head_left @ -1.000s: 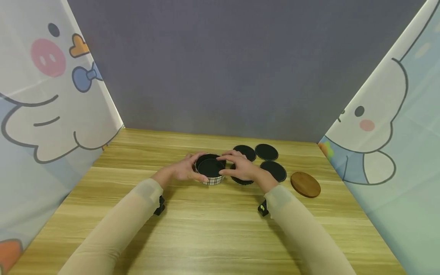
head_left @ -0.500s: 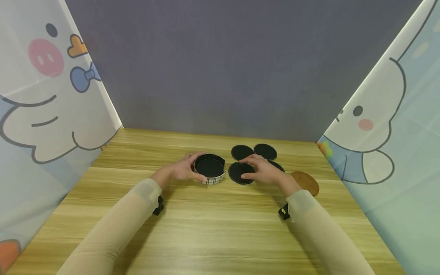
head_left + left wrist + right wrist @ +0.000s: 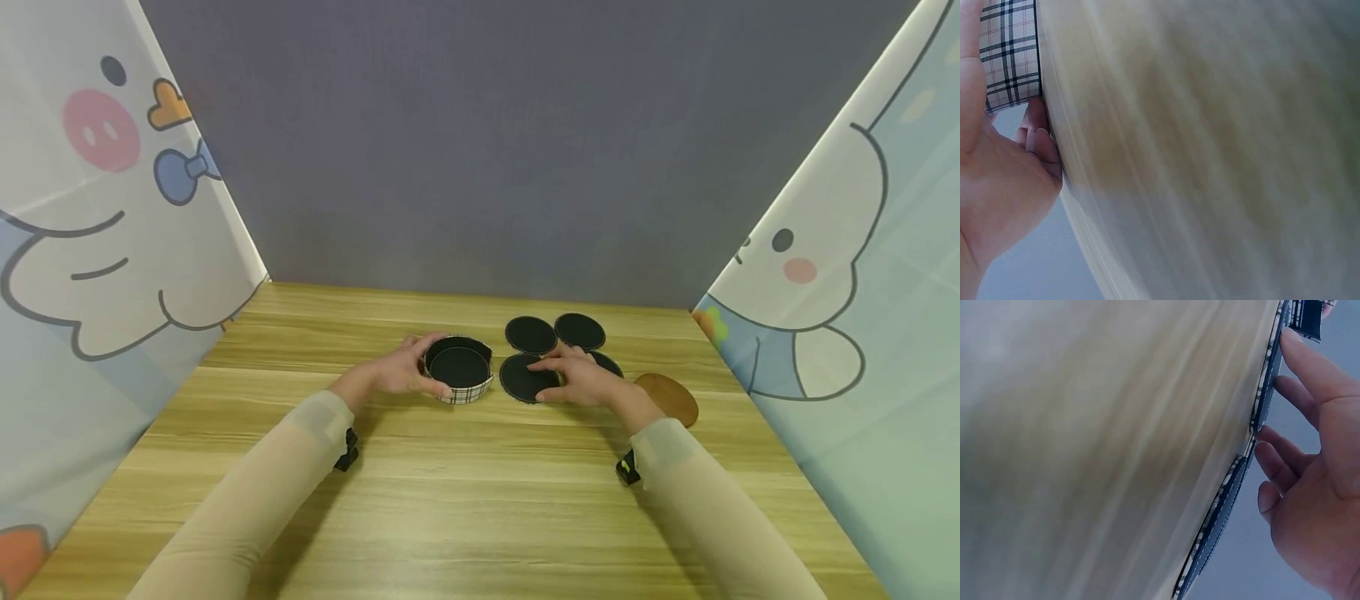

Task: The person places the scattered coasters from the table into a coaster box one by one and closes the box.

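Rightward goes the right hand (image 3: 581, 381), from the plaid holder (image 3: 468, 392) to a black coaster (image 3: 519, 378) beneath it, pinching or merely touching, hard to tell; the left hand (image 3: 399, 371) grips the holder.

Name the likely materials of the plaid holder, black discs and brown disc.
Plaid holder: perhaps faux leather, its smooth check looking printed.
Black discs: leather-like, matte, pale stitching near the edge.
Brown disc: probably wood, from its warm brown; finish unclear.

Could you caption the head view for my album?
Left hand gripping a round plaid holder, right hand over a black disc.
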